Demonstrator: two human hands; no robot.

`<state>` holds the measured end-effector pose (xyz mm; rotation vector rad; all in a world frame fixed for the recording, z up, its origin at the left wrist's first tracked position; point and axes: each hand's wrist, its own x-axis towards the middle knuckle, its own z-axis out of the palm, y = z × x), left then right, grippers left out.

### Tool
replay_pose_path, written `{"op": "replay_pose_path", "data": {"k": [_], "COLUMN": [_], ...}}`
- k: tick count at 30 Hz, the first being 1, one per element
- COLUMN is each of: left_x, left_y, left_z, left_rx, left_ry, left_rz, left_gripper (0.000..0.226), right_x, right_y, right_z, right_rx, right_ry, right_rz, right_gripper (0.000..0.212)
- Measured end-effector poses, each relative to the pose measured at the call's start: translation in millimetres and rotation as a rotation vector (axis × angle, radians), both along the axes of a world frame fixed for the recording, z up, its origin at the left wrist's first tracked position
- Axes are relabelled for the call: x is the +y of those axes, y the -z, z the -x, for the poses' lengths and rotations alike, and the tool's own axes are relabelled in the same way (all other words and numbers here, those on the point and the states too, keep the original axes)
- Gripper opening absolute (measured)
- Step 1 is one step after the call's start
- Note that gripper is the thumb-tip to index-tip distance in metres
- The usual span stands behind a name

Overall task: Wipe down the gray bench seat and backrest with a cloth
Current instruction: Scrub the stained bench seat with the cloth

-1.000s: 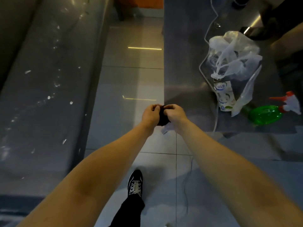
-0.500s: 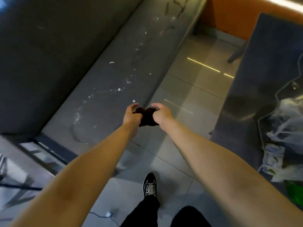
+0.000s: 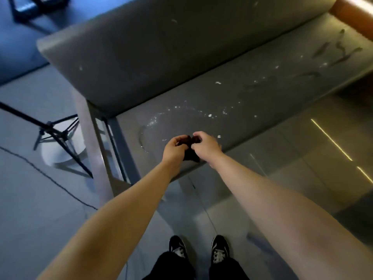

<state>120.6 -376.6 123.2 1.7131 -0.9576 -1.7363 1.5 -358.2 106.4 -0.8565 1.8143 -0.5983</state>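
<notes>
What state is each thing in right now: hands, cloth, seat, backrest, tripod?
Left hand: grips the cloth.
Right hand: pinches the cloth.
Cloth: dark, bunched, held between both hands over the seat's near end.
Bench seat: dirty, white specks and dark smears, not yet wiped.
Backrest: a few white specks.
Tripod: standing on the floor beside the bench.

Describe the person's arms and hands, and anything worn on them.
The left arm and right arm are bare to the frame's edge, no sleeves in view. The left hand and right hand wear no gloves; no watch, bracelet or ring shows, though blur could hide one.
</notes>
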Motion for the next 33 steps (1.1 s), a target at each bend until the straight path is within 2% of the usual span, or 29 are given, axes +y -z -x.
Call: {"op": "replay_pose_path", "data": {"k": [3,6,11,14,19,22,25,29,33], "left_x": [1.8,-0.6,1.0,1.5,-1.0,8.8,22.1,30.4,34.8], "left_y": [20.8,55.1,122.7,175.1,262.8,304.5,332.9,344.1,353.1], "left_z": [-24.1,-48.7,-91.7,-128.3,-185.4,-196.3,-199.4,-194.0,-193.1], "left_rx": [0.069,0.114,-0.116,-0.259,-0.757,-0.739,-0.722,-0.733,-0.798], "left_ry": [-0.095,-0.161,-0.041,0.042,0.266,0.307,0.24,0.123,0.11], "left_rz": [0.005,0.024,0.179,0.247,0.254,0.304,0.441,0.571,0.629], "left_gripper": [0.029,0.037,0.038,0.037,0.053,0.059,0.057,0.053,0.052], "right_x": [-5.8,-10.1,-10.7,-16.1,-24.0,-24.6,-25.8,-20.0,-0.1], "right_y": [20.7,53.1,121.9,163.0,236.5,276.5,301.3,315.8,327.2], "right_z": [-24.4,-49.8,-93.0,-103.1,-86.1,-81.7,-89.9,-120.4,-166.1], "right_rx": [-0.14,-0.156,-0.133,-0.039,0.24,0.433,0.575,0.575,0.536], "right_ry": [-0.08,-0.14,-0.194,-0.147,0.072,0.019,-0.032,-0.086,-0.318], "right_rz": [0.093,0.176,0.232,0.274,0.302,0.267,0.358,0.513,0.679], "right_gripper": [0.051,0.045,0.031,0.027,0.024,0.033,0.039,0.034,0.034]}}
